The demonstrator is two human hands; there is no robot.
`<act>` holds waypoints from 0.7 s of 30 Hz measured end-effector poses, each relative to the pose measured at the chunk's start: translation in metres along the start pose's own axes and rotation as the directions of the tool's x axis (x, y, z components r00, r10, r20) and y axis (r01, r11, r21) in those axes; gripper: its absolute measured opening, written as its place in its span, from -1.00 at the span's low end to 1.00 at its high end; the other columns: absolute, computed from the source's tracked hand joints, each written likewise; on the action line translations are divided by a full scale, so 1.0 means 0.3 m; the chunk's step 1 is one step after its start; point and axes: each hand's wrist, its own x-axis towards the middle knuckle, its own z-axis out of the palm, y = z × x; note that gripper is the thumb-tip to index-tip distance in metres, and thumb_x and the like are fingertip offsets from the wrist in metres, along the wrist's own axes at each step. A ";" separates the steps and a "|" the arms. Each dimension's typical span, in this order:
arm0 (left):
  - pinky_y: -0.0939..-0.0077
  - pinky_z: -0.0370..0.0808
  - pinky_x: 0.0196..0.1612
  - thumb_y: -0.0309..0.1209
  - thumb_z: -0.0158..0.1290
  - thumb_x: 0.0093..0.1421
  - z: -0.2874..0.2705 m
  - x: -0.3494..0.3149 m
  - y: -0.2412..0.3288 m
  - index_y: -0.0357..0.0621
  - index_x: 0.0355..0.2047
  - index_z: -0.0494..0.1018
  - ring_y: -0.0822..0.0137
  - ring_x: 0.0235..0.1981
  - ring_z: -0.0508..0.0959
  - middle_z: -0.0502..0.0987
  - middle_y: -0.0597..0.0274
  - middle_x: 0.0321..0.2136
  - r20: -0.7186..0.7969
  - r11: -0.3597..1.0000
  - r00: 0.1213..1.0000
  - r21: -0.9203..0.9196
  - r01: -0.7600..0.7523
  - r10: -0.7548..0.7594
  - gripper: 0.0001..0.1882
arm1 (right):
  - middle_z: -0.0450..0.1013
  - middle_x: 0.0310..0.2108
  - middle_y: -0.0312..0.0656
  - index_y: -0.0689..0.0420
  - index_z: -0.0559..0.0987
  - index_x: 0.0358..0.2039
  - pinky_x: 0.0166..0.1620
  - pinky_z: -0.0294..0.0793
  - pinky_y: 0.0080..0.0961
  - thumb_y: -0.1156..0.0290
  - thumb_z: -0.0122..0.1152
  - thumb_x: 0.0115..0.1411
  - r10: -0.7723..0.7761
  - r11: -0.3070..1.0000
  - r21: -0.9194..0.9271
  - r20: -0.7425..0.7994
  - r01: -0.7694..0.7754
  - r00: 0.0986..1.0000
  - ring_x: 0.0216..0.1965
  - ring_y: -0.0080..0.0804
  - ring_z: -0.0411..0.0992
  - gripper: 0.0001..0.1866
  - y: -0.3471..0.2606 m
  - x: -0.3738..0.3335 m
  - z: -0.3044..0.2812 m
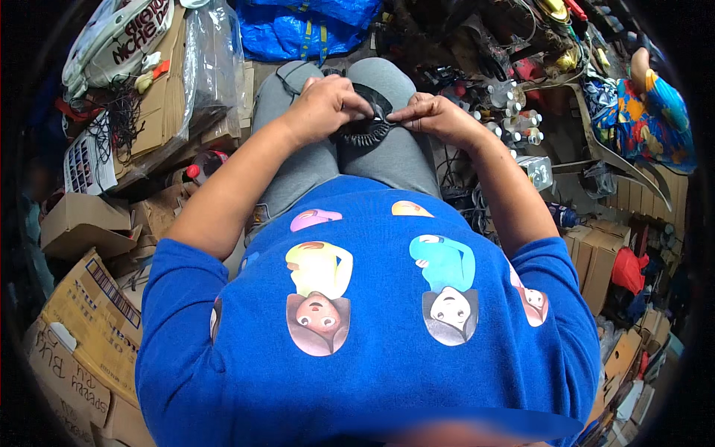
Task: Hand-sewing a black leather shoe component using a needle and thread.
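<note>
A black round part with a ribbed, comb-like edge (365, 137) rests on my lap, between my grey-trousered thighs. My left hand (328, 106) reaches over its upper left side, fingers bent and pinched together. From the other side my right hand (433, 118) comes in with thumb and forefinger pinched at the part's right edge. The fingertips of both hands nearly meet over the part, where a small pale glint shows. Whatever is pinched there is too small to name. A thin dark cord (287, 78) lies over my left knee.
Cardboard boxes (86, 231) and flat cardboard pile up on the left, near a red-capped bottle (195, 171). A blue bag (305, 30) lies beyond my knees. Several small clear bottles (521, 123) stand at the right. Another person's patterned blue clothing (655, 123) shows at the far right.
</note>
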 end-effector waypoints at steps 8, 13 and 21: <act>0.32 0.21 -0.13 -0.37 0.13 0.00 -0.011 -0.034 0.006 0.32 -0.34 0.61 0.29 -0.26 0.40 0.40 0.40 -0.49 0.003 0.989 1.000 0.148 0.027 -0.027 -0.78 | 0.33 -0.43 -0.34 -0.05 0.61 -0.14 -0.11 0.29 -0.59 0.47 0.22 0.05 0.008 1.000 0.007 -0.070 -0.008 0.998 -0.28 -0.51 0.26 -0.69 0.014 -0.012 0.017; 0.36 0.19 -0.14 -0.44 0.14 -0.01 -0.015 -0.030 -0.001 0.28 -0.29 0.60 0.32 -0.30 0.39 0.38 0.41 -0.51 0.006 0.989 1.000 0.147 -0.012 0.011 -0.73 | 0.35 -0.41 -0.34 -0.05 0.61 -0.14 -0.10 0.28 -0.59 0.45 0.23 0.05 -0.002 1.000 0.011 -0.064 0.003 0.998 -0.27 -0.51 0.27 -0.69 0.031 -0.008 0.013; 0.35 0.21 -0.13 -0.38 0.17 -0.05 0.014 -0.045 0.059 0.05 -0.47 0.55 0.33 -0.27 0.45 0.51 0.39 -0.49 -0.083 0.986 0.992 0.122 0.110 -0.100 -0.92 | 0.32 -0.46 -0.40 0.02 0.61 -0.14 -0.11 0.24 -0.65 0.55 0.17 0.06 0.001 0.999 0.038 -0.171 0.006 0.985 -0.28 -0.56 0.24 -0.68 0.014 -0.024 0.082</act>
